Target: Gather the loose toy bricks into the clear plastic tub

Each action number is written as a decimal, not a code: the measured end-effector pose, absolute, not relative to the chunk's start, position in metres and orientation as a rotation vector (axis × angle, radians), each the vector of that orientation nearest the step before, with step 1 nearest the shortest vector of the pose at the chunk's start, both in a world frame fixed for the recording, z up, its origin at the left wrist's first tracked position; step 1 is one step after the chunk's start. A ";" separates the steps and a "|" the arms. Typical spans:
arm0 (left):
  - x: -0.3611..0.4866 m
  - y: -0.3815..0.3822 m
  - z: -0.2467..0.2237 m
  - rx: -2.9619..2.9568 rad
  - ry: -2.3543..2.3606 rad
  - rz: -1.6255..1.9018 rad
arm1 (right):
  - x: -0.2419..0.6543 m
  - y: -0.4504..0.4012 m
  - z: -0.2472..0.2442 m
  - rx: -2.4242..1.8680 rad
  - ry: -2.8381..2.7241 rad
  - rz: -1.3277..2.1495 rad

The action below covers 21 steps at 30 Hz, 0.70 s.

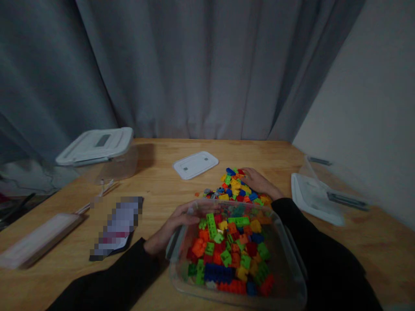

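Observation:
A clear plastic box (287, 272) stands close in front of me, with many toy building bricks (218, 246) in red, green, yellow, orange and blue inside. My left hand (178, 222) grips its far left corner, the thumb over the rim and the fingers along the outside of the far wall. Just beyond the box, a loose pile of colourful bricks (236, 185) lies on the table. At the pile's far right side, my right hand (257, 180) rests with its fingers stretched against the bricks. Some fingertips are hidden behind the pile.
Behind the pile lies a white lid (195, 165). A lidded clear box (121, 162) stands at the back left. On the left are a phone (119, 226) and a pale power strip (42, 239) with a cable. Another clear box (340, 179) and a white lid (316, 203) are at the right.

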State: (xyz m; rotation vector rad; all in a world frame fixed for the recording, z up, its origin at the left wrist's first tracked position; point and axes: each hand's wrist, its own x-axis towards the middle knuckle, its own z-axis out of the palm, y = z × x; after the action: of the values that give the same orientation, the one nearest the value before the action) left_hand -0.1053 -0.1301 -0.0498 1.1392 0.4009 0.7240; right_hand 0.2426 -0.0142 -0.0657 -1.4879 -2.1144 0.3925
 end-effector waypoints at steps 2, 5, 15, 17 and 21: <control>-0.106 -0.130 -0.051 1.124 0.394 0.711 | 0.242 -0.010 -0.075 -1.491 -2.126 0.390; -0.106 -0.129 -0.053 1.126 0.416 0.729 | 0.243 -0.005 -0.085 -1.513 -2.134 0.403; -0.105 -0.130 -0.050 1.146 0.385 0.747 | 0.257 -0.002 -0.088 -1.625 -2.194 0.321; -0.106 -0.129 -0.051 1.145 0.392 0.745 | 0.257 -0.002 -0.085 -1.648 -2.211 0.293; -0.107 -0.129 -0.052 1.145 0.397 0.753 | 0.255 -0.003 -0.079 -1.689 -2.249 0.227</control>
State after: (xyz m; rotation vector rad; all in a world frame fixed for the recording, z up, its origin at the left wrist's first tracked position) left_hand -0.1065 -0.1287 -0.0520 1.1452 0.3969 0.7528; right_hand 0.2552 -0.0028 -0.0793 -1.6892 -2.2488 0.2270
